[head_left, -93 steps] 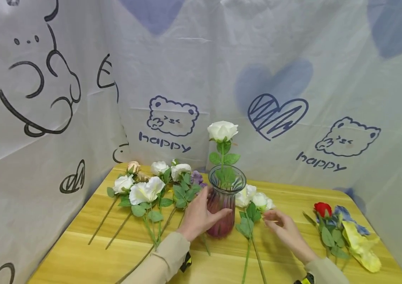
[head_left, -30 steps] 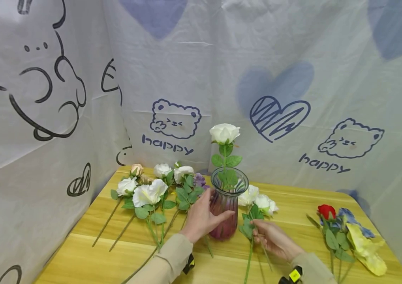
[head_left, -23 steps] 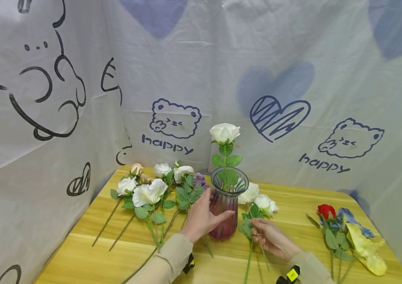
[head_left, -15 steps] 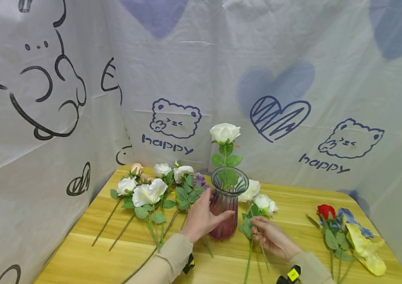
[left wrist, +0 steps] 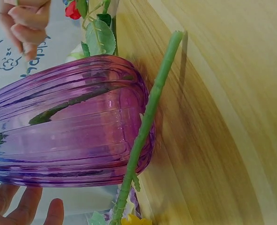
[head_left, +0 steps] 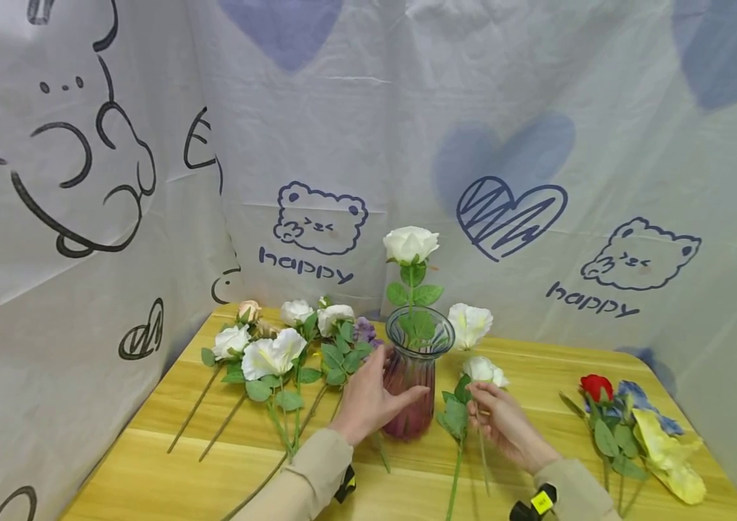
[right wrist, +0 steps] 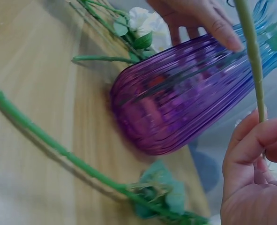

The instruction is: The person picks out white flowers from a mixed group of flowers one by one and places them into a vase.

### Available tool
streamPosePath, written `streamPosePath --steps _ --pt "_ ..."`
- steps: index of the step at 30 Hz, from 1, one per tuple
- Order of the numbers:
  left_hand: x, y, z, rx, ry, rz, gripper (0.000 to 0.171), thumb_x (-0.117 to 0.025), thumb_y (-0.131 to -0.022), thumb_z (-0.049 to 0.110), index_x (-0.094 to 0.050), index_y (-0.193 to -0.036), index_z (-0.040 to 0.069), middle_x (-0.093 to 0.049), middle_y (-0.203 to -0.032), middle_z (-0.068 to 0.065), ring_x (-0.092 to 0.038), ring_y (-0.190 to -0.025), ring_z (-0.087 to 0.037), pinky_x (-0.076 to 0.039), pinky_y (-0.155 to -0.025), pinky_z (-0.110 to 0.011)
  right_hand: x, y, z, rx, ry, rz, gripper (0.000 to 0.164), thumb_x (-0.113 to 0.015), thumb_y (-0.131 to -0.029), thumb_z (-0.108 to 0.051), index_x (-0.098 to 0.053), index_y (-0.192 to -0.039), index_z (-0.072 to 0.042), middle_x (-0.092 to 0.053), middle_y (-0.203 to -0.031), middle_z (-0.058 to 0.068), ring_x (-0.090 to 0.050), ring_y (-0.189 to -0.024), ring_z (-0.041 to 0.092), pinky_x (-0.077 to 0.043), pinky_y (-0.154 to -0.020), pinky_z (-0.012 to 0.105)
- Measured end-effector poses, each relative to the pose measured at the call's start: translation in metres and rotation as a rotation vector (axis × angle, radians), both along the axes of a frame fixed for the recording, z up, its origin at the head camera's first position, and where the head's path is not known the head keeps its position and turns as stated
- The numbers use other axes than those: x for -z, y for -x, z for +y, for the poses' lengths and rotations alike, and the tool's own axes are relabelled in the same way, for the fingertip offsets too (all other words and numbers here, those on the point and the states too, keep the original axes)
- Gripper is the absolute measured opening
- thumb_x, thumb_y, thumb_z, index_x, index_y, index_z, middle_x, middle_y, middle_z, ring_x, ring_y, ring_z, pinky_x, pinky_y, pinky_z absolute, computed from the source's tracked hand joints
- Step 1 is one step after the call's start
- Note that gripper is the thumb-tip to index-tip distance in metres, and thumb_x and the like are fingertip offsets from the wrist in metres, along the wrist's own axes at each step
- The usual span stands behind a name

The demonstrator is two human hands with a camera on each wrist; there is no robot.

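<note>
A glass vase (head_left: 410, 398), purple-pink below and bluish at its flared rim, stands upright on the table with one white rose (head_left: 411, 244) in it. My left hand (head_left: 368, 401) holds the vase's left side, its thumb across the front and the fingers behind. Right of the vase, my right hand (head_left: 508, 427) pinches the thin stem (right wrist: 251, 47) of a white flower (head_left: 470, 324), which is raised beside the rim with its stem's lower end pointing down. Another white rose (head_left: 484, 370) lies on the table behind the right hand's fingers.
Left of the vase lie several white flowers (head_left: 274, 353), a peach rose (head_left: 249, 311) and purple blossoms (head_left: 365, 330), stems toward me. On the wooden table's right side are a red rose (head_left: 596, 387), a blue flower (head_left: 632, 396) and a yellow flower (head_left: 668, 456). Printed curtains (head_left: 505, 72) enclose the table.
My right hand came left from beside the white flowers, took one stem, and has now raised that white flower off the table. The left hand has stayed on the vase.
</note>
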State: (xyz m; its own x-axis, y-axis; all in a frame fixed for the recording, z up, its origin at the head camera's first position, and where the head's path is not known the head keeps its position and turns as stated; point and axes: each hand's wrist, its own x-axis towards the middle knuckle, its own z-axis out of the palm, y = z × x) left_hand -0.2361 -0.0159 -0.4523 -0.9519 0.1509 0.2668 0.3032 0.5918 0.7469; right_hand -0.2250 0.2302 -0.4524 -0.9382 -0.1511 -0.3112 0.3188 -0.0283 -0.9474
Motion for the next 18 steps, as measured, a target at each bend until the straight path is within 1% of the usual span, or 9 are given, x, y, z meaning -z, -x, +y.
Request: streamPosePath --steps 2,4,8,12,18 --pt "0.0 0.0 0.0 -0.001 -0.002 0.004 0.089 -0.073 -0.08 0.068 -0.044 -0.147 0.015 -0.061 -0.139 -0.01 -0.062 -0.125 -0.031 -0.055 -0.101 -0.049 -0.007 -0.001 -0.001 0.021 -0.014 0.016 0.017 -0.037 -0.11 -0.023 -0.043 -0.122 -0.012 -0.053 -0.074 -0.009 -0.052 -0.057 0.002 -0.036 -0.045 0.01" --pt "0.0 0.0 0.001 -0.003 -0.004 0.008 0.089 -0.073 -0.08 0.068 -0.044 -0.146 0.015 -0.061 -0.139 -0.01 -0.062 -0.125 -0.031 -0.055 -0.101 -0.049 -0.014 -0.002 -0.002 0.043 -0.02 0.034 0.015 -0.038 -0.11 -0.025 -0.044 -0.119 -0.015 -0.054 -0.075 -0.008 -0.053 -0.058 0.003 -0.038 -0.047 0.012" --pt "0.001 0.001 0.002 -0.005 -0.004 0.023 0.087 -0.072 -0.081 0.067 -0.045 -0.145 0.015 -0.061 -0.138 -0.009 -0.063 -0.123 -0.03 -0.056 -0.1 -0.048 -0.034 -0.003 -0.001 0.067 -0.049 0.109 0.014 -0.041 -0.11 -0.03 -0.045 -0.117 -0.018 -0.056 -0.077 -0.008 -0.054 -0.061 0.006 -0.042 -0.053 0.017" --pt "0.002 0.001 0.003 -0.009 0.003 0.031 0.086 -0.072 -0.082 0.066 -0.045 -0.145 0.015 -0.062 -0.136 -0.008 -0.064 -0.121 -0.029 -0.056 -0.099 -0.048 -0.056 -0.002 0.001 0.087 -0.088 0.235 0.017 -0.044 -0.109 -0.034 -0.045 -0.117 -0.018 -0.057 -0.077 -0.009 -0.055 -0.063 0.007 -0.042 -0.054 0.019" --pt "0.004 0.001 0.008 -0.02 0.01 0.054 0.084 -0.073 -0.081 0.067 -0.047 -0.142 0.015 -0.065 -0.132 -0.005 -0.066 -0.115 -0.025 -0.057 -0.096 -0.044 -0.089 0.003 -0.003 0.14 -0.132 0.484 0.017 -0.048 -0.107 -0.031 -0.049 -0.115 -0.016 -0.061 -0.078 -0.009 -0.059 -0.067 0.007 -0.045 -0.052 0.02"
